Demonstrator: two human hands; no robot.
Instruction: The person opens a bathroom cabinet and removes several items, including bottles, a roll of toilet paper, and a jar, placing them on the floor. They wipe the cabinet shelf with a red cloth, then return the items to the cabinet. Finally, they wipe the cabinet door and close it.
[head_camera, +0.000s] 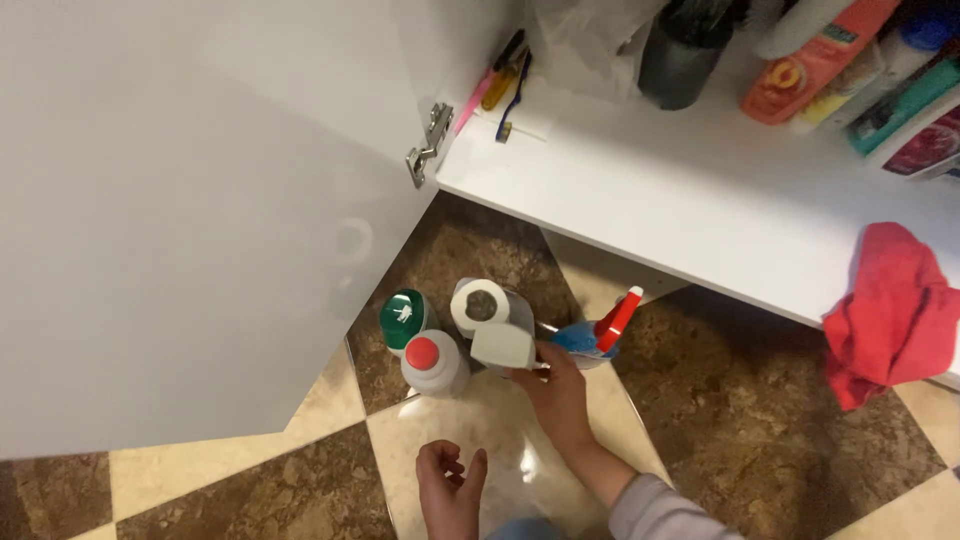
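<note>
My right hand (556, 390) reaches forward over the tiled floor and grips a white spray bottle (503, 346) by its head. Around it stand a bottle with a green cap (403, 317), a white bottle with a red cap (432, 361), a roll of toilet paper (478, 304) and a blue spray bottle with a red trigger (601, 332). My left hand (450, 487) hovers lower down, close to me, fingers loosely curled and holding nothing.
An open white cabinet door (180, 220) fills the left. The white cabinet shelf (690, 200) holds several bottles, a dark container (683, 50) and a plastic bag. A red cloth (893, 310) hangs over the shelf edge at the right.
</note>
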